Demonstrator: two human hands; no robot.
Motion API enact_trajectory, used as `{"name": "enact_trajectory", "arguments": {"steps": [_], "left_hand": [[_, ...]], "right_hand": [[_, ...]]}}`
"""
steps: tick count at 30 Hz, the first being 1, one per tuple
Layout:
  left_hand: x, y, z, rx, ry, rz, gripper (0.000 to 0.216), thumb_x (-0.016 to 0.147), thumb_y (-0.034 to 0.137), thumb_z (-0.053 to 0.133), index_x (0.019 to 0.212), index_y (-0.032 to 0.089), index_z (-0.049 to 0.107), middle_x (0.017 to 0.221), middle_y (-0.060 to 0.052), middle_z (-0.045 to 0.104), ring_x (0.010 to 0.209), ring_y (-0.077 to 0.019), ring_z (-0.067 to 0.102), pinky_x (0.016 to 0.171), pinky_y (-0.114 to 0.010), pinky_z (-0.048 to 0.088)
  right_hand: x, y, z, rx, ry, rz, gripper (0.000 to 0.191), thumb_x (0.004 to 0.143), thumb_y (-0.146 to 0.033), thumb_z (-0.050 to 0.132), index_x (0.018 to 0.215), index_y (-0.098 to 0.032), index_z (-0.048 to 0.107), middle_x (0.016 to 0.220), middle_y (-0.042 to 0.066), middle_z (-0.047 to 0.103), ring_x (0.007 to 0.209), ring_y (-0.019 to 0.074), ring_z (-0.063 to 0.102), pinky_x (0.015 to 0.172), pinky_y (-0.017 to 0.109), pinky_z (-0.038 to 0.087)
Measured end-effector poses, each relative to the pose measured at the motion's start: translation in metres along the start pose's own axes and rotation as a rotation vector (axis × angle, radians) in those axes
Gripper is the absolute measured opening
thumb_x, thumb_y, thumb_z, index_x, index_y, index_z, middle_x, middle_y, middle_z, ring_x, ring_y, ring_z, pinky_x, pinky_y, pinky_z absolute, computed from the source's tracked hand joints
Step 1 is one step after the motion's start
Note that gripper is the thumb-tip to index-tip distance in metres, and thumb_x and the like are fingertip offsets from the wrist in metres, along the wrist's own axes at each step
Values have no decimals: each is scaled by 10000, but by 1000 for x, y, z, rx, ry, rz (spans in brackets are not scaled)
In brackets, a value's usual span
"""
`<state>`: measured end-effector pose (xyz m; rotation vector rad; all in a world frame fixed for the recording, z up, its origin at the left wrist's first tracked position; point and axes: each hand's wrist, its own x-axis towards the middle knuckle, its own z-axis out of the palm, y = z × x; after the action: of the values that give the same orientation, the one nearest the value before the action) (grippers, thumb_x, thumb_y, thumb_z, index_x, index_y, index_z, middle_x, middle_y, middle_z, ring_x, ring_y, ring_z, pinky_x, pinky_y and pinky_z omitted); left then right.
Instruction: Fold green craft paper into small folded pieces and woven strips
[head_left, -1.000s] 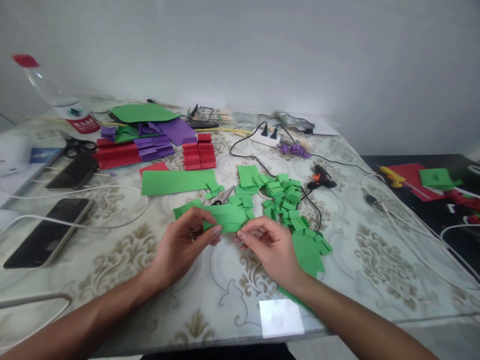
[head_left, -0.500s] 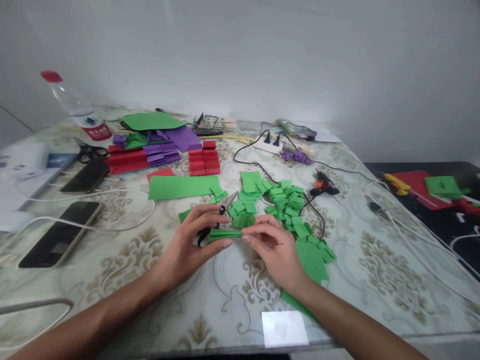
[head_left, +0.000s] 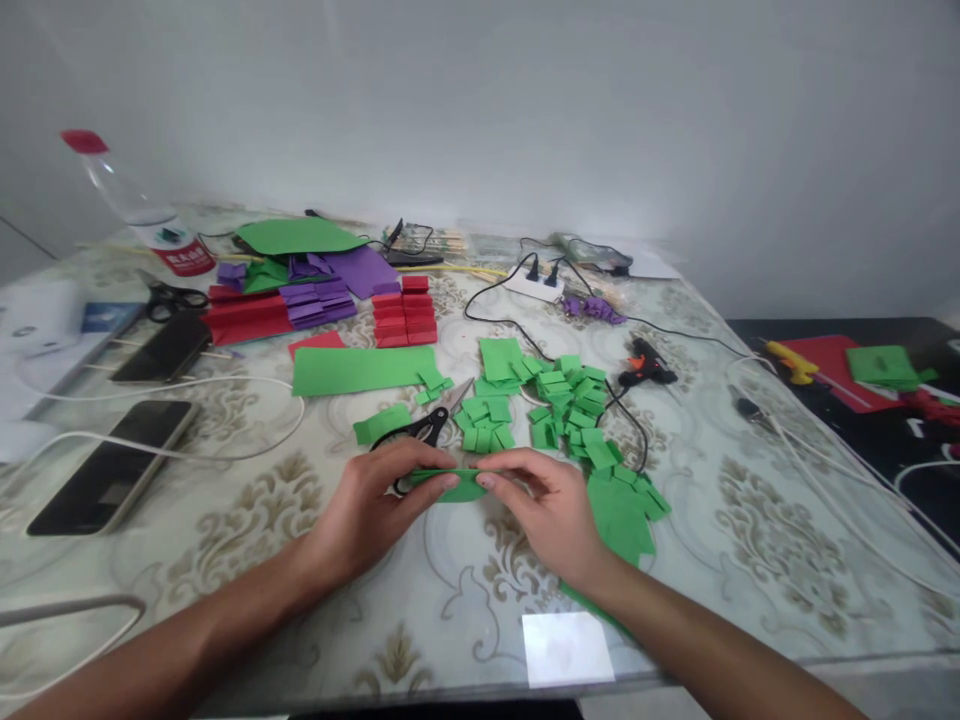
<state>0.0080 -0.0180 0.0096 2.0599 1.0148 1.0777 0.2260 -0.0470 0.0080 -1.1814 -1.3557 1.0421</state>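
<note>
Both my hands pinch one green paper strip [head_left: 461, 484] low over the table, folded nearly flat. My left hand [head_left: 379, 505] grips its left end between thumb and fingers. My right hand [head_left: 544, 505] grips the right end the same way. Black-handled scissors [head_left: 420, 432] lie just behind my left hand. Several small green paper pieces [head_left: 566, 400] are heaped behind my right hand. A larger green sheet [head_left: 619, 510] lies under my right wrist.
A long green strip [head_left: 356, 368], red folded stacks [head_left: 403, 312] and purple folded stacks [head_left: 315, 300] lie further back. Two phones [head_left: 112, 462] with white cables sit left. A black glue gun [head_left: 643, 362], power strip [head_left: 536, 285] and bottle [head_left: 142, 215] stand behind.
The green paper, held broad and open a second ago, has been folded down into a thin flat strip between my fingers. My hands have lowered slightly toward the table.
</note>
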Motion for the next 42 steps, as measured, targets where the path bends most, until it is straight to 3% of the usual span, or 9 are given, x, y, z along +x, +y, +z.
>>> {"name": "enact_trajectory", "arguments": {"steps": [10, 17, 23, 28, 35, 42], "left_hand": [[-1, 2, 0, 37, -33, -3, 31, 954, 197, 731, 928, 207, 744, 845, -4, 785, 750, -152, 730, 684, -222, 533], [-1, 4, 2, 0, -155, -16, 88, 996, 190, 655, 965, 210, 735, 882, -3, 774, 783, -136, 717, 734, -219, 530], [3, 6, 0, -13, -102, -122, 161, 984, 259, 653, 860, 187, 725, 782, -10, 747, 707, -151, 683, 658, -230, 516], [5, 8, 1, -56, -95, -166, 195, 975, 291, 654, 831, 183, 730, 751, -19, 735, 690, -164, 677, 633, -239, 520], [3, 9, 1, -64, -114, -170, 191, 979, 293, 654, 842, 182, 725, 750, -12, 729, 689, -154, 678, 631, -227, 523], [2, 7, 1, -17, -88, -129, 112, 985, 269, 673, 923, 202, 737, 830, -18, 770, 743, -170, 720, 683, -249, 557]], "right_hand": [[1, 2, 1, 5, -57, 108, 114, 860, -325, 815, 919, -227, 816, 732, 2, 744, 618, 143, 638, 579, 258, 514], [0, 3, 4, 18, -120, 112, 141, 869, -354, 802, 884, -213, 810, 757, 22, 769, 672, 160, 677, 606, 261, 514], [3, -3, 4, 109, -103, 183, 261, 899, -454, 753, 841, -200, 770, 696, 7, 715, 611, 138, 633, 566, 246, 504], [3, -4, 6, 163, -127, 201, 286, 821, -483, 829, 858, -206, 769, 714, 6, 727, 640, 150, 654, 607, 269, 538], [1, -3, 5, 166, -131, 196, 217, 858, -418, 806, 849, -206, 762, 689, -13, 701, 624, 127, 630, 591, 244, 507], [0, 2, 5, 166, -133, 178, 251, 805, -412, 865, 924, -218, 758, 741, -6, 727, 677, 151, 681, 652, 275, 571]]}}
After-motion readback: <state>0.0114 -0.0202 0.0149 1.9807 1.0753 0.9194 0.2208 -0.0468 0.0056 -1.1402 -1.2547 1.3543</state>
